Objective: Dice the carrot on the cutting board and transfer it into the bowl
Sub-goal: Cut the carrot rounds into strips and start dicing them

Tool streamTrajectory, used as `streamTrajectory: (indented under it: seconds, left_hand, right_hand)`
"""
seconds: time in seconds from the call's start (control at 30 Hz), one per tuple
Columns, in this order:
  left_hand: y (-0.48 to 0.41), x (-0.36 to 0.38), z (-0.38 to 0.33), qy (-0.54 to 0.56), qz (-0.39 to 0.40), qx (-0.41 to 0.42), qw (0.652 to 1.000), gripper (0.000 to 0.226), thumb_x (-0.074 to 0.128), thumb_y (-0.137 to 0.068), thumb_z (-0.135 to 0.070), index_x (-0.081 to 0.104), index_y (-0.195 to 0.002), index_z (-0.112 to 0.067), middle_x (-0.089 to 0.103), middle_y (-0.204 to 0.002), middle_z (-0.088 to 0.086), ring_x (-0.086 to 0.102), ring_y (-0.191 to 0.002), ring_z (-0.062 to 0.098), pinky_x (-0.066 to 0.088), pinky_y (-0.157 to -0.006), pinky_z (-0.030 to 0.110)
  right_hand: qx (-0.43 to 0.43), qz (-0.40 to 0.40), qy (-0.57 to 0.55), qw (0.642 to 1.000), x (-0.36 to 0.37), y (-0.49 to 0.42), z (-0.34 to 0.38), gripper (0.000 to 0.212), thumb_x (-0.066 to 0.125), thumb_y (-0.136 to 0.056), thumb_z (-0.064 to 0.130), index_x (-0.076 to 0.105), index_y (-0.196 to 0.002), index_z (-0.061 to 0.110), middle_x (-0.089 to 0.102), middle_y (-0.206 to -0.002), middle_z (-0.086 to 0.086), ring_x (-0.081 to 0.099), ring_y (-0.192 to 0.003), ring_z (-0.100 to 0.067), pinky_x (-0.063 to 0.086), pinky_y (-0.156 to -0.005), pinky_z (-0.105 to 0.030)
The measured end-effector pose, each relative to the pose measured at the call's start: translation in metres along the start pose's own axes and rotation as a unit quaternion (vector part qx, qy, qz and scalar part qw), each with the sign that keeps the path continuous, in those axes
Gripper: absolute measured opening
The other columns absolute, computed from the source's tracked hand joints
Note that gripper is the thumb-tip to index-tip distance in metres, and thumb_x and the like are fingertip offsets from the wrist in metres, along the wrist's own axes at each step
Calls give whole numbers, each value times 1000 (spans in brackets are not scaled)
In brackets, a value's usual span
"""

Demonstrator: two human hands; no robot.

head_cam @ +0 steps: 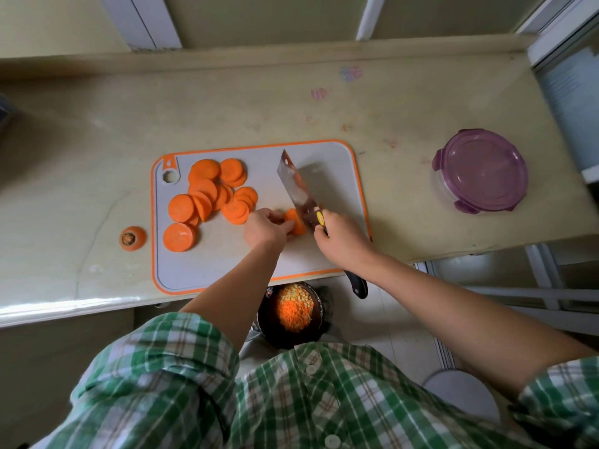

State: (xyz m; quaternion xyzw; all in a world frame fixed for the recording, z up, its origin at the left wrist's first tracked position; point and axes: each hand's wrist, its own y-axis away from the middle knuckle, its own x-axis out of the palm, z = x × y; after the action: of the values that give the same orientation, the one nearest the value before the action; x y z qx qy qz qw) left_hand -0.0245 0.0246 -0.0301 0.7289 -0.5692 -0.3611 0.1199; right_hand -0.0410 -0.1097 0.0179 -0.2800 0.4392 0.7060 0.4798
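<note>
Beige countertop (97, 140) under grey, orange-rimmed cutting board (227, 264). Mid-board, carrot stub (298, 226) pinched in curled fingers of left hand (264, 226), against cleaver (296, 186) blade; right hand (343, 244) gripping its handle. Carrot slices (207, 196) heaped leftward, carrot top (132, 238) off-board, lidded purple container (479, 171) far right, bowl (269, 332) of dice below.

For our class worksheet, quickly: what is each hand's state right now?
Left hand: closed, holding the carrot piece on the cutting board.
Right hand: closed, gripping the cleaver.
</note>
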Motion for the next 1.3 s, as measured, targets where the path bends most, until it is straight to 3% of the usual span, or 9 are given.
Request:
streamTrajectory:
  seconds: [0.17,0.33,0.47,0.6,0.7,0.93,1.03,1.17,1.3]
  left_hand:
    - [-1,1,-1,54,6,-23,998,25,76,-78,1,55,-72,-11,62,-72,3,59,-50,10,52,-44,16]
    - [-5,2,1,51,10,-39,998,27,78,-77,-1,56,-70,-14,63,-69,1,65,-53,16,60,-66,35]
    - [-8,2,1,46,14,-44,998,27,79,-76,-1,56,-70,-14,64,-70,3,68,-61,22,60,-71,38]
    - [-7,0,0,41,21,-41,998,26,78,-77,-1,57,-69,-14,66,-71,4,65,-57,17,57,-57,25]
    - [-6,-2,-1,41,20,-38,998,25,78,-77,-1,58,-69,-13,66,-73,4,65,-55,15,51,-47,17]
    - [-3,0,2,61,19,-27,998,18,74,-80,0,61,-75,-11,67,-80,4,65,-56,17,59,-65,31]
    - [-2,-1,3,52,13,-25,998,11,70,-85,-2,63,-82,-9,67,-82,4,65,-58,16,59,-66,30]
    - [-2,0,3,45,-6,-27,999,20,70,-84,-1,61,-73,-14,66,-80,3,64,-57,14,60,-73,36]
    - [-2,1,2,23,-17,-28,999,15,73,-83,-6,62,-75,-14,66,-77,2,60,-52,10,59,-70,32]
  right_hand:
    - [5,15,13,1000,6,9,2,8,43,-94,13,46,-87,10,63,-92,-25,58,-86,-40,24,-60,-31]
    - [24,21,0,999,15,11,4,11,42,-94,12,41,-83,10,60,-84,-21,58,-81,-39,31,-60,-34]
    - [33,28,-13,999,20,9,7,13,41,-93,11,41,-80,10,52,-76,-14,57,-79,-38,30,-59,-33]
    - [37,18,-21,999,29,6,7,8,42,-93,11,46,-91,5,61,-86,-21,59,-81,-40,36,-59,-36]
    - [39,6,-18,999,36,6,7,18,42,-95,13,49,-105,0,62,-88,-19,60,-82,-39,39,-59,-37]
    - [24,-10,-22,999,27,6,-3,13,44,-95,15,47,-86,6,62,-83,-27,58,-77,-42,25,-58,-34]
    - [18,-12,-11,1000,13,5,-1,13,44,-96,14,50,-89,5,62,-86,-27,58,-80,-41,22,-59,-32]
    - [5,1,0,1000,5,6,8,12,43,-95,13,43,-84,8,62,-91,-26,57,-84,-40,24,-61,-32]
    - [16,9,3,1000,9,8,10,15,43,-94,11,53,-94,1,63,-95,-26,58,-88,-40,27,-61,-31]
